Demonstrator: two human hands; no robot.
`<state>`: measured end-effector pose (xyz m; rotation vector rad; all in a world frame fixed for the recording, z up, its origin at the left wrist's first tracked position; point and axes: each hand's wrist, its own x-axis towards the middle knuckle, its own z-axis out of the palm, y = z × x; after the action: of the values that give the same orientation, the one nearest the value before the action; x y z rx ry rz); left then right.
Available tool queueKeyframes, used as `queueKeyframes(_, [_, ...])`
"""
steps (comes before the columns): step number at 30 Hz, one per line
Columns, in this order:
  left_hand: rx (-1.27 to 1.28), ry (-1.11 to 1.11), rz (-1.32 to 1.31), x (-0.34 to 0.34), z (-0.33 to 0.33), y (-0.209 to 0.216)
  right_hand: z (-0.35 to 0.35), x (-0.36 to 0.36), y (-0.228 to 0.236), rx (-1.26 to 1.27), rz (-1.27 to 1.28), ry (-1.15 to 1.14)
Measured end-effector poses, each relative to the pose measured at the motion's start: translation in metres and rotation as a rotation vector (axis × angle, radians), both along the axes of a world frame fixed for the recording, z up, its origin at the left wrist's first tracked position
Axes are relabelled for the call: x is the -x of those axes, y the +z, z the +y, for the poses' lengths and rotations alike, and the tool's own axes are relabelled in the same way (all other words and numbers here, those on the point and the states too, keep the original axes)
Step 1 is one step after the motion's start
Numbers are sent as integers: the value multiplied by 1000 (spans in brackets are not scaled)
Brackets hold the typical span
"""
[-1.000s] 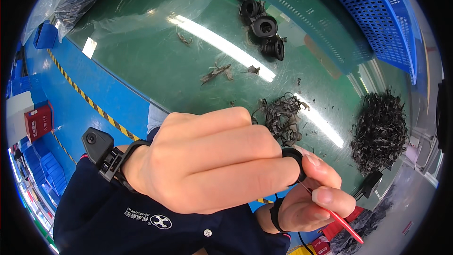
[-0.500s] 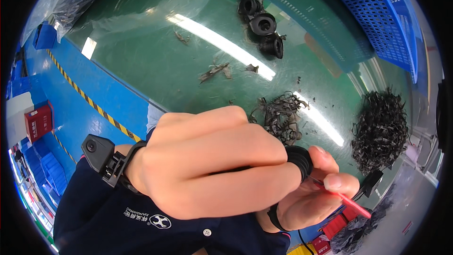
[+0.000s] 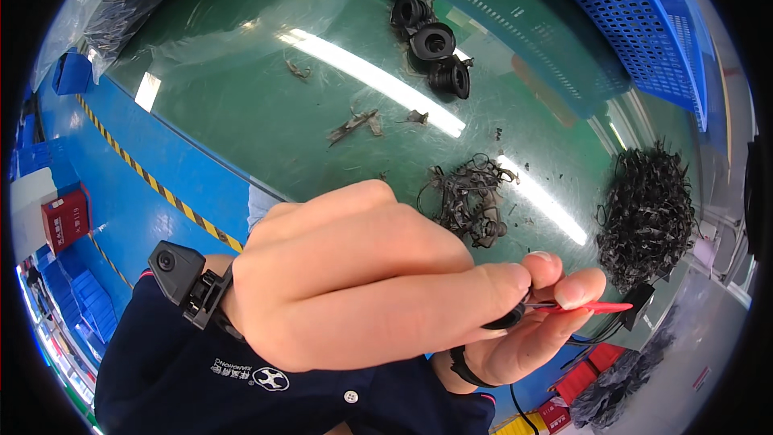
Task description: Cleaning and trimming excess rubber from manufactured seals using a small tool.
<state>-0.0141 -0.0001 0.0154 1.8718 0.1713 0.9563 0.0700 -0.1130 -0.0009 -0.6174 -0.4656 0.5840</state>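
My left hand (image 3: 354, 282) is closed, knuckles up, around a ribbed black rubber part (image 3: 507, 320). Only a small dark piece of that part shows below the thumb; the rest is hidden by the hand. Just to the right, my right hand (image 3: 515, 354) pinches a small tool with a red handle (image 3: 605, 307) between thumb and fingers. The tool's thin metal shaft points left and meets the rubber part near my left thumb tip. Its very tip cannot be seen.
On the green table (image 3: 241, 105) lie black rubber parts (image 3: 435, 42) in a row, tangled black scraps (image 3: 471, 201) and a larger trimmings heap (image 3: 648, 217). A blue perforated crate (image 3: 628, 16) stands far right. My left wrist carries a small black camera (image 3: 177, 270).
The red tool has swung from slanting down to nearly level. My left hand has turned over the rubber part, which now shows less. The table view has shifted slightly left.
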Motion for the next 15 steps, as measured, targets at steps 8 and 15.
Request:
queueKeyframes(8, [438,-108,45,1,17,0,-2,-8,-1,130,65,134])
queueKeyframes(15, [863,-22,135,0,12,6,-3,-14,-5,348,-431,203])
